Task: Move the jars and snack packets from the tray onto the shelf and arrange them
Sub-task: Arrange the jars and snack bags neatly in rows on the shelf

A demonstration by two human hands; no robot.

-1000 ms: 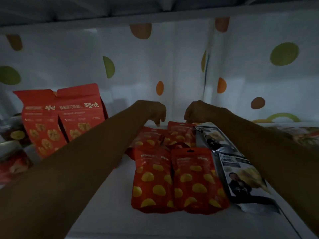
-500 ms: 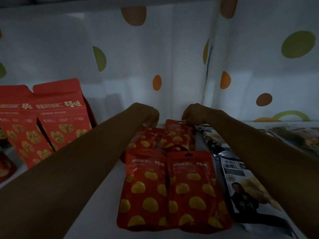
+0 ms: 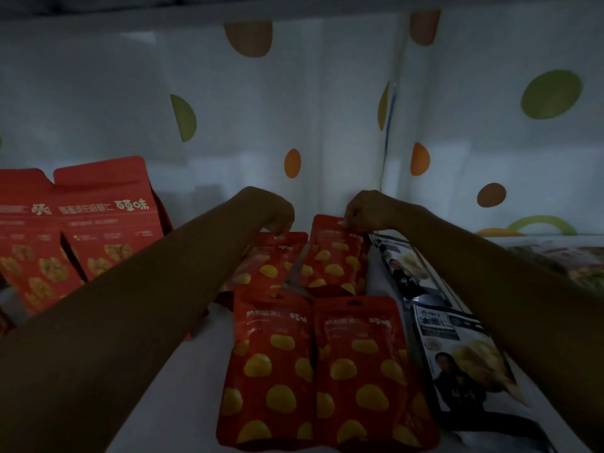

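Both arms reach deep into a dim white shelf (image 3: 183, 387). My left hand (image 3: 271, 209) pinches the top edge of the rear left red snack packet (image 3: 268, 263). My right hand (image 3: 366, 210) pinches the top edge of the rear right red packet (image 3: 336, 256), which tilts up. In front of them lie two more red packets with yellow nuts, a front left packet (image 3: 268, 380) and a front right packet (image 3: 362, 384), flat and side by side.
Two tall red pouches (image 3: 98, 223) stand at the left. Black-and-white packets (image 3: 457, 354) lie in a row at the right, under my right forearm. More packets (image 3: 562, 259) lie at the far right. A spotted white curtain (image 3: 294, 109) closes the back.
Both hands dropped from above the rear red packets onto their top edges and took hold. The view moved closer to the shelf.
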